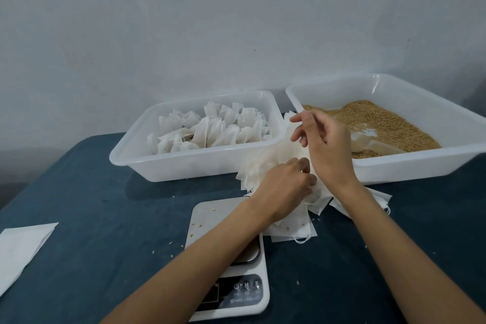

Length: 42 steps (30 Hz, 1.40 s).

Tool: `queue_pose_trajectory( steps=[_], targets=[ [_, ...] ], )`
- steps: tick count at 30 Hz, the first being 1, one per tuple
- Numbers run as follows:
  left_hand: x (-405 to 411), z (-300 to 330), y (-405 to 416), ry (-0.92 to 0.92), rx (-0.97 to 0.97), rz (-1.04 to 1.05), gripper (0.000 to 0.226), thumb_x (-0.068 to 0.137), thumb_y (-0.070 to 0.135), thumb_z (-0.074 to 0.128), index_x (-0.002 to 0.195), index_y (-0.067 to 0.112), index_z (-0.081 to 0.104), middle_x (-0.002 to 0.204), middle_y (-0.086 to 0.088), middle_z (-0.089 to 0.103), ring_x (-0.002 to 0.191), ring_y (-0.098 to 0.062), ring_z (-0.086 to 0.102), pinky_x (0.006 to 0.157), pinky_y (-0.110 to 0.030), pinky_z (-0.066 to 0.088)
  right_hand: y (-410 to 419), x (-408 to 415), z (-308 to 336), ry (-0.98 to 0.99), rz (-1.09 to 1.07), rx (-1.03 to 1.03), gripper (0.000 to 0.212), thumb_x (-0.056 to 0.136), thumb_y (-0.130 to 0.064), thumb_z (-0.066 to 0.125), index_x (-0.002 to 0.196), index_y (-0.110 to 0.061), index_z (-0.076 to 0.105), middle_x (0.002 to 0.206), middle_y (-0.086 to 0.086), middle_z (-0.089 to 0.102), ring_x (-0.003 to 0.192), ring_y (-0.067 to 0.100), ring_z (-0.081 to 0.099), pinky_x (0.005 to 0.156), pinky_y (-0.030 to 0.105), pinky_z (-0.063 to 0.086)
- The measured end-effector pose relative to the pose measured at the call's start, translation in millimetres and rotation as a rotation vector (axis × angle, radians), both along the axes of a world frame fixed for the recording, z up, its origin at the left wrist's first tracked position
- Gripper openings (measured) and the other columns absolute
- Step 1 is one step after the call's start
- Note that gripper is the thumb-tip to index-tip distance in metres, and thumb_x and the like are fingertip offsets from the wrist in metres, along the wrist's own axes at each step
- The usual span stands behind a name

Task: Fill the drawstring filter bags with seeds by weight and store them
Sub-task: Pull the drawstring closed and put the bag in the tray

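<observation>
Head view: we see a blue desk [92,205] with two white tubs at its far edge, the left tub [184,166] holding filled bags [210,126], the right tub [394,166] holding seeds [389,126]. Between them lies a pile of empty bags [278,150] by the scale [236,271]. Our left hand [286,184] pinches that pile; our right hand [323,139] hovers relaxed above it.

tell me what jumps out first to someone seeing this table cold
Two white plastic tubs at the back of the blue table: the left tub holds tied filter bags, the right tub loose brown seeds. Between them, both hands work a heap of empty bags, the left hand gripping it, the right hand raised above. A kitchen scale sits nearest, under the left forearm.
</observation>
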<state>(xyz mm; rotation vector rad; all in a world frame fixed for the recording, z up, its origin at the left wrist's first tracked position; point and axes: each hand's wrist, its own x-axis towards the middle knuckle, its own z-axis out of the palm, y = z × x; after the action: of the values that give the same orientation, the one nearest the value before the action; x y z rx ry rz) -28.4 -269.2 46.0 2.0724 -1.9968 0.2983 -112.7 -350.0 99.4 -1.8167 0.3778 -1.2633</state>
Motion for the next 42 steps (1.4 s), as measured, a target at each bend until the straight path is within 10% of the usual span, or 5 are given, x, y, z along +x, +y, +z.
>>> queue_pose_trajectory(
  steps=[20, 25, 30, 36, 42],
  targets=[
    [-2.5, 1.2, -9.1, -0.149, -0.122, -0.004, 0.025, 0.091, 0.029, 0.074, 0.109, 0.012, 0.074, 0.108, -0.007, 0.068, 0.092, -0.027, 0.055, 0.074, -0.039, 0.042, -9.0, -2.3, 2.4, -0.113, -0.038, 0.049, 0.035, 0.106, -0.039, 0.045, 0.093, -0.018, 0.070, 0.067, 0.002, 0.068, 0.058, 0.018, 0.058, 0.061, 0.032, 0.051],
    [-4.3, 0.9, -6.4, -0.261, -0.006, -0.012, 0.015, 0.087, 0.000, 0.065, 0.083, 0.014, 0.066, 0.084, -0.002, 0.058, 0.083, -0.024, 0.051, 0.069, -0.036, 0.041, -9.8, -2.9, 3.2, -0.121, -0.049, 0.056, 0.034, 0.107, -0.034, 0.045, 0.092, -0.017, 0.070, 0.065, 0.003, 0.068, 0.057, 0.018, 0.058, 0.061, 0.036, 0.051],
    [2.7, 3.3, -4.3, 0.091, -0.171, 0.019, 0.017, 0.084, -0.003, 0.072, 0.074, 0.002, 0.060, 0.075, -0.010, 0.057, 0.078, -0.029, 0.052, 0.059, -0.045, 0.046, -10.1, -3.0, 3.8, -0.132, -0.049, 0.063, 0.034, 0.108, -0.032, 0.045, 0.092, -0.014, 0.069, 0.064, 0.003, 0.068, 0.056, 0.021, 0.058, 0.061, 0.038, 0.050],
    [10.0, 0.4, -1.0, 0.592, -0.209, 0.063, 0.017, 0.092, 0.015, 0.078, 0.083, 0.007, 0.066, 0.072, 0.014, 0.055, 0.063, -0.006, 0.048, 0.065, -0.022, 0.037, -11.3, -2.9, 3.0, -0.140, -0.049, 0.058, 0.034, 0.107, -0.032, 0.045, 0.092, -0.015, 0.070, 0.064, 0.003, 0.068, 0.056, 0.019, 0.058, 0.060, 0.035, 0.050],
    [14.2, 6.3, 5.0, 0.807, -0.197, 0.105, 0.008, 0.094, 0.010, 0.074, 0.099, 0.009, 0.080, 0.084, 0.001, 0.078, 0.071, -0.003, 0.062, 0.070, -0.010, 0.041, -10.5, -4.1, 4.7, -0.148, -0.054, 0.067, 0.034, 0.108, -0.030, 0.044, 0.090, -0.016, 0.069, 0.063, 0.004, 0.068, 0.056, 0.018, 0.057, 0.059, 0.032, 0.049]
  ],
)
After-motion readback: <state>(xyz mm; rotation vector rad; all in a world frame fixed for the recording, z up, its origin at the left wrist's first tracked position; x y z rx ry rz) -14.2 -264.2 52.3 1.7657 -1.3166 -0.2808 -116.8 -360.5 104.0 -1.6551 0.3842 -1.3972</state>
